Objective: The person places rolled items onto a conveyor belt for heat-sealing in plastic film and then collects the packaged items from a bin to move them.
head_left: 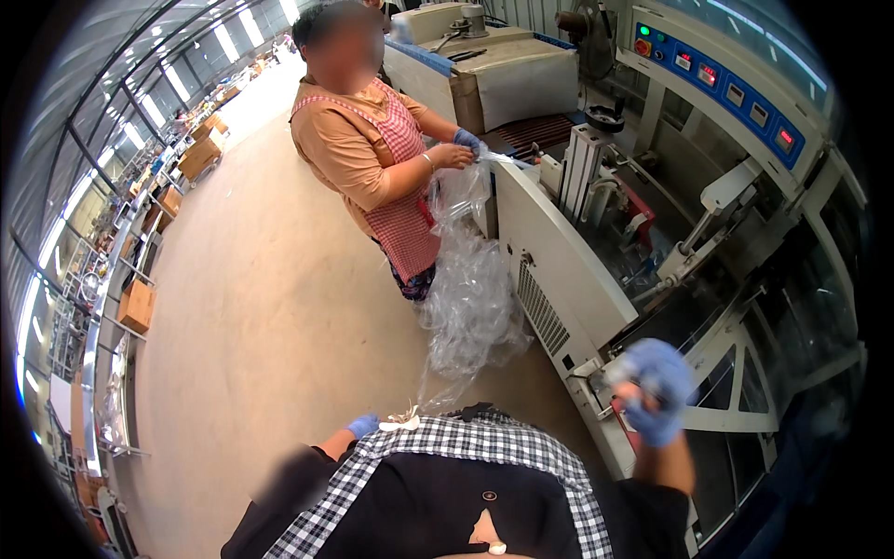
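Observation:
My right hand (659,391), in a blue glove, is raised at the near end of the packaging machine (568,279). Its fingers are curled and a little blurred, and a pale and dark patch shows at them that I cannot make out. My left hand (363,426), also gloved in blue, is low at my left side, beside the checked apron (419,443). Only a small part of it shows, and its fingers are hidden. A long bunch of clear plastic film (470,298) hangs along the machine's side down to the floor.
A person (363,158) in a red checked apron stands ahead, holding the film's top with both hands. A blue control panel (717,88) is at upper right. Cardboard boxes (138,306) and a long workbench (93,373) line the left. Concrete floor (261,279) lies between.

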### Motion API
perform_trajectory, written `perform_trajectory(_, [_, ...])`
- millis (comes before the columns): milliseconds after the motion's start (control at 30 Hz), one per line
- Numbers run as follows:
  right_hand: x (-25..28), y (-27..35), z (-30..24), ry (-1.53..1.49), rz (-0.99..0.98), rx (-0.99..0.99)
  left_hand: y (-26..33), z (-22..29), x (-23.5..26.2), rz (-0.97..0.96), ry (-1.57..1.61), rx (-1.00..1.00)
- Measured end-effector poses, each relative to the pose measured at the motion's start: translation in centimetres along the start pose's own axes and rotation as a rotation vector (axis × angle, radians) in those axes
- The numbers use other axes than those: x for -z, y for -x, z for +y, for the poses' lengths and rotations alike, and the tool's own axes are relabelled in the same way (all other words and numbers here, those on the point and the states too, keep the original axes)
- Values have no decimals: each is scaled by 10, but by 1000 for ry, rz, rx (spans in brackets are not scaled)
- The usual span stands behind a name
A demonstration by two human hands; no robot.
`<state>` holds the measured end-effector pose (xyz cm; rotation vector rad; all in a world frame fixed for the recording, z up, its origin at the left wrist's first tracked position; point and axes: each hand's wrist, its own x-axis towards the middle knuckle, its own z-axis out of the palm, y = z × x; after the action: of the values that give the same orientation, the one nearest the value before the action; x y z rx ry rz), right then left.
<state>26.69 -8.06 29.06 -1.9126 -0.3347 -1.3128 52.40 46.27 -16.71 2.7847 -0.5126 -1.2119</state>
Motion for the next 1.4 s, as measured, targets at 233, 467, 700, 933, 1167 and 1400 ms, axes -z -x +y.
perform_trajectory(233, [-68,241,96,-319,-139,-1505,-19,26,-12,-59,11,-94])
perform_trajectory(467, [-56,275,96,152,-616,-1316,46,198,126,216,359,-216])
perform_trajectory(700, [-65,231,116,245,-658,-1207,257,361,345,1135,370,-1073])
perform_trajectory(933, [-67,279,109,161,-817,-1358,257,366,331,1074,241,-955])
perform_trajectory(1167, [-50,325,109,170,-852,-1504,273,345,338,1335,695,-1008])
perform_trajectory(1400, [-41,355,107,436,-806,-1373,193,347,285,595,242,-1056])
